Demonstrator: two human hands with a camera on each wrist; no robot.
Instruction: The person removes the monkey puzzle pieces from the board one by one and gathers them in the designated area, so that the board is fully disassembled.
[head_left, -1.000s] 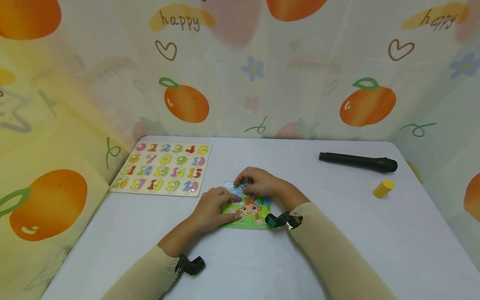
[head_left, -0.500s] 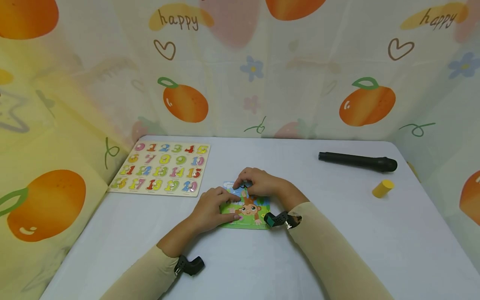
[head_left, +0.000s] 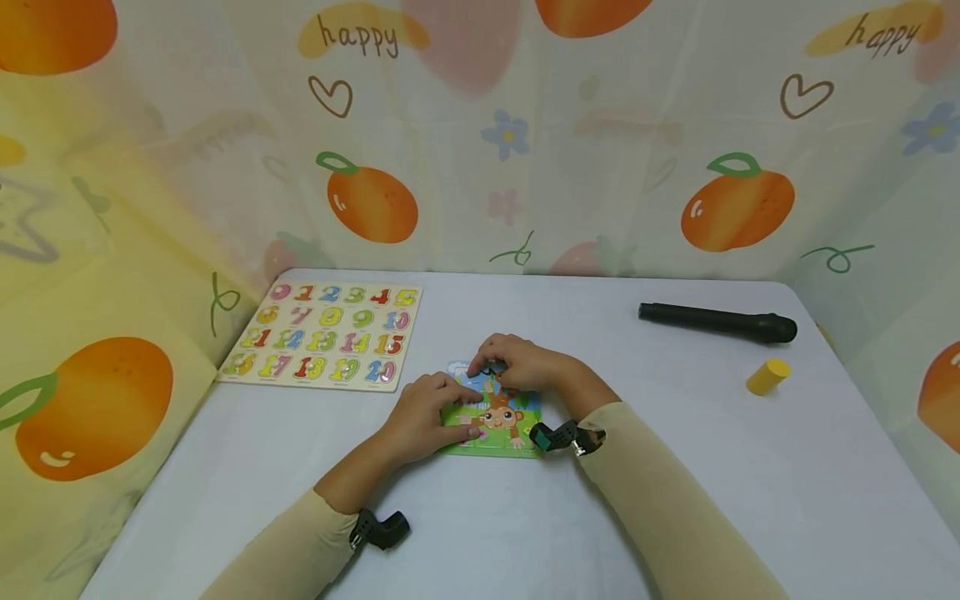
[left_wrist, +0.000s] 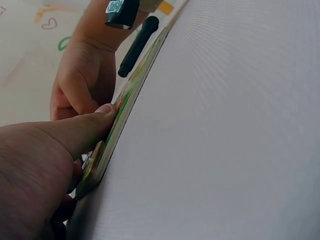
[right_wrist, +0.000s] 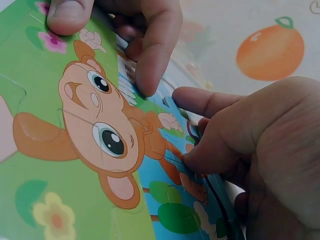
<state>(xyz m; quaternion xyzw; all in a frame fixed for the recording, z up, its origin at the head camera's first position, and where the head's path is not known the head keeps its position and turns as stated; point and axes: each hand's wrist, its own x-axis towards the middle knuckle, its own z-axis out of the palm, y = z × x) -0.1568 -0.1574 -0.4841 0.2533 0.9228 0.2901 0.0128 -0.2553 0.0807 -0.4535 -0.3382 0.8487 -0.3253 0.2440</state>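
Observation:
A small square jigsaw puzzle (head_left: pixel 497 433) with a cartoon monkey lies on the white table. My left hand (head_left: pixel 423 421) rests at its left side, thumb and index finger extended over the picture; in the right wrist view that thumb (right_wrist: pixel 70 17) presses near a pink flower. At the puzzle's far part, my right hand (head_left: pixel 521 367) pinches a blue puzzle piece (right_wrist: pixel 169 106) between thumb and index finger, the piece's edge standing slightly raised. The right hand's other fingers are curled and partly hidden. In the left wrist view, the board's thin edge (left_wrist: pixel 117 132) shows beside the left thumb.
A wooden number board (head_left: pixel 311 340) lies at the back left. On the right are a black microphone (head_left: pixel 716 322) and a short yellow cylinder (head_left: pixel 767 377). A fruit-print curtain (head_left: pixel 600 142) hangs behind the table.
Both hands stay nearly in place. The right thumb and fingers have shifted slightly over the puzzle's far part, and more of the monkey's upper picture shows.

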